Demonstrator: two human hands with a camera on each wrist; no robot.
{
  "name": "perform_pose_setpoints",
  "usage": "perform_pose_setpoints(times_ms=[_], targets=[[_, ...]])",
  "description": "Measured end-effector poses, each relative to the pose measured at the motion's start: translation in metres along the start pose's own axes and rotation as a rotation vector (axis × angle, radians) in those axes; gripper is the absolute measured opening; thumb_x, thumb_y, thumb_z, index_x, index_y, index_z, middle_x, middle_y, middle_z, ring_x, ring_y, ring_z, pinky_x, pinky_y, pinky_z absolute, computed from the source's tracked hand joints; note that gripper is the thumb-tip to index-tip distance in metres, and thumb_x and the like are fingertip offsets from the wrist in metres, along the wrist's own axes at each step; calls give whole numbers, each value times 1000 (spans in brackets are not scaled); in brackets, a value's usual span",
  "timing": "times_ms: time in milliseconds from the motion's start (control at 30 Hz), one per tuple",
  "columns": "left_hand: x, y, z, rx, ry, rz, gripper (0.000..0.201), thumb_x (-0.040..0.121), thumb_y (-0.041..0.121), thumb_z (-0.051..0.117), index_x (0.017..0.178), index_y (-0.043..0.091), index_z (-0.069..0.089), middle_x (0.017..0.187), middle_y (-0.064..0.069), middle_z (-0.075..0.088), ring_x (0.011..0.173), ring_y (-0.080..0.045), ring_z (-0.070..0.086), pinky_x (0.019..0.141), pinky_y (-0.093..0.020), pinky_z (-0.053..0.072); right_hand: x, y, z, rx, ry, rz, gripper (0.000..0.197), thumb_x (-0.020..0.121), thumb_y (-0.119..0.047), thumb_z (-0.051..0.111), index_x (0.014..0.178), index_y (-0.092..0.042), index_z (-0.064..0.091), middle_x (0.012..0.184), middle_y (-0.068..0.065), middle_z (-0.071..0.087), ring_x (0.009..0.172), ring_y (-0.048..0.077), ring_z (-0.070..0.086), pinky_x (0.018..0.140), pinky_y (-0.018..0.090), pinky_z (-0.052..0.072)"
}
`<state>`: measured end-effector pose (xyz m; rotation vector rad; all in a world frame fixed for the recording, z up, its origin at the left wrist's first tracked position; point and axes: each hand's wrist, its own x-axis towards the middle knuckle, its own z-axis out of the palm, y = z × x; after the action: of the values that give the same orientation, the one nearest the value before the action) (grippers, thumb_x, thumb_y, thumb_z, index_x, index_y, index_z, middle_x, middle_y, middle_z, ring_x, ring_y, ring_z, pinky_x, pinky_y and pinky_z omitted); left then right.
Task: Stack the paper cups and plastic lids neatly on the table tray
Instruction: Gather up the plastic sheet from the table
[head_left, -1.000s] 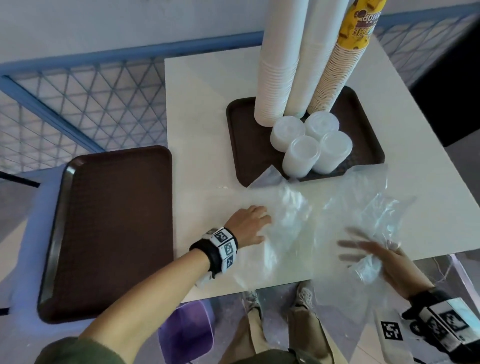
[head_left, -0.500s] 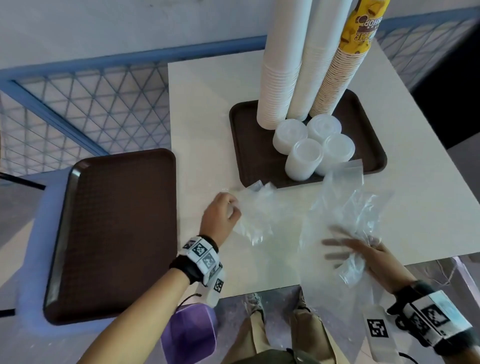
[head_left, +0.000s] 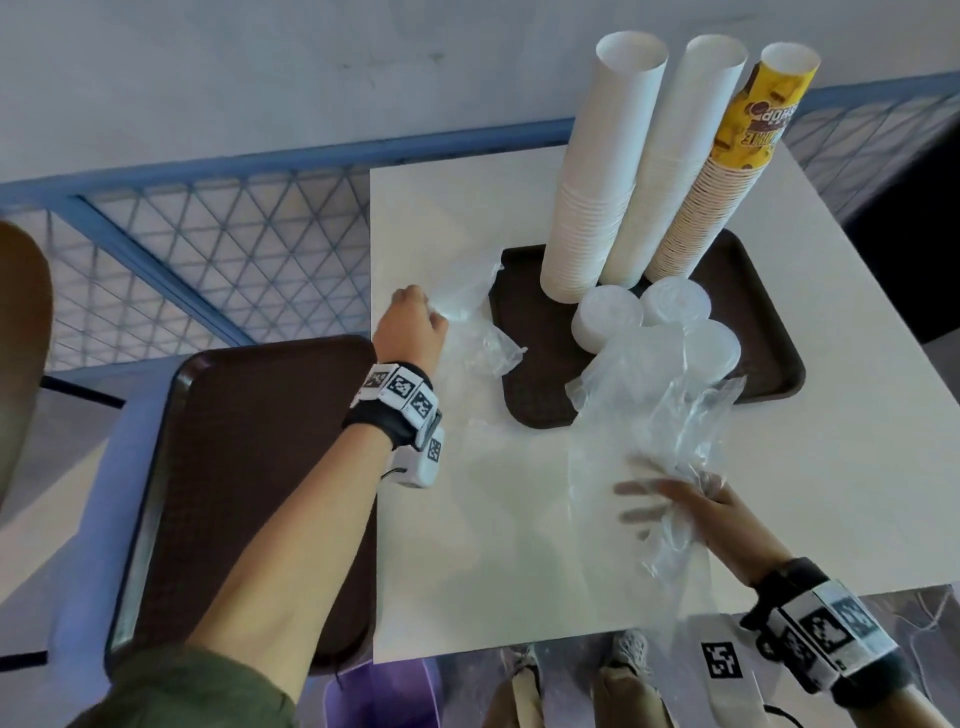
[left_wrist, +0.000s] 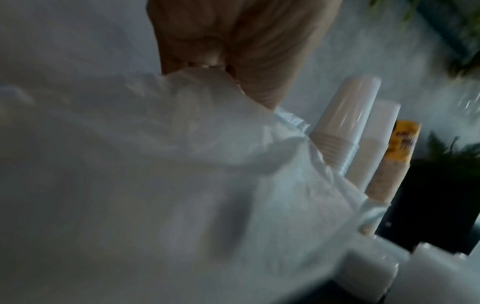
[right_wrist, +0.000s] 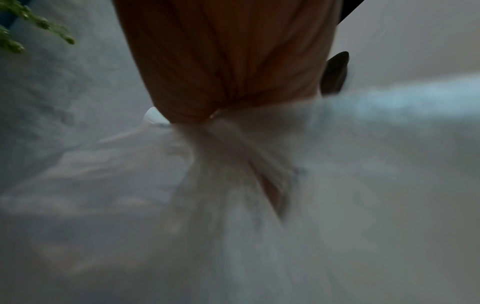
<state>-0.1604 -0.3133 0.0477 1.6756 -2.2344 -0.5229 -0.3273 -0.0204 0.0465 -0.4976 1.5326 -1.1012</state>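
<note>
On the tray (head_left: 763, 332) at the surface's (head_left: 467, 545) far edge stand three paper cup stacks (head_left: 597, 171) and the lid stacks (head_left: 605, 317). The left hand (head_left: 408, 325) clenches a small plastic bag (head_left: 478, 332); the right hand (head_left: 696, 506) grasps a larger plastic bag (head_left: 649, 415).

The left hand (left_wrist: 233, 47) pinches a blurred, seemingly clear plastic bag (left_wrist: 155, 164) beside cup stacks (left_wrist: 345, 123).

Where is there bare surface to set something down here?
Bare: the left tray; the white table between left hand and right hand. Crowded: the far tray, with cup stacks, lid stacks and plastic bags.
</note>
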Motion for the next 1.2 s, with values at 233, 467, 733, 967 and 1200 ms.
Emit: perform_pose_setpoints(times_ms=[233, 467, 733, 967, 1200], targets=[[4, -16, 71, 111, -341, -36, 42, 86, 27, 57, 121, 5, 45, 128, -16, 40, 118, -34, 43, 86, -41, 43, 16, 2, -2, 20, 15, 7, 79, 59, -64, 71, 122, -19, 57, 107, 7, 72, 91, 33, 70, 76, 39, 56], [-18, -32, 102, 246, -409, -16, 54, 84, 38, 63, 125, 9, 43, 134, -12, 36, 122, -30, 36, 89, -41, 41, 21, 11, -7, -10, 40, 74, 29, 97, -14, 38, 118, -18, 58, 106, 8, 72, 90, 33, 70, 81, 43, 54], [-54, -53, 95, 104, -316, -43, 18, 90, 6, 48, 104, -4, 53, 119, -18, 46, 106, -33, 47, 77, -38, 41, 23, 13, -2, 20, 34, 100, 30, 96, -9, 40, 119, -17, 58, 104, 12, 72, 90, 36, 69, 76, 42, 55], [-100, -51, 36, -547, -64, -225, 22, 80, 16, 65, 76, 6, 45, 72, -6, 46, 73, -21, 45, 59, -18, 32, 31, 6, 17, 63, -23, 92, 32, 96, -10, 40, 125, -10, 55, 114, 14, 67, 96, 34, 68, 77, 43, 56], [-131, -2, -38, -825, -32, -1, 17, 79, 16, 64, 94, 23, 60, 98, -1, 63, 88, -2, 58, 79, -15, 45, 33, -23, 47, 142, -84, 8, 34, 96, -3, 40, 128, -4, 51, 120, 9, 64, 97, 26, 69, 79, 40, 57]])
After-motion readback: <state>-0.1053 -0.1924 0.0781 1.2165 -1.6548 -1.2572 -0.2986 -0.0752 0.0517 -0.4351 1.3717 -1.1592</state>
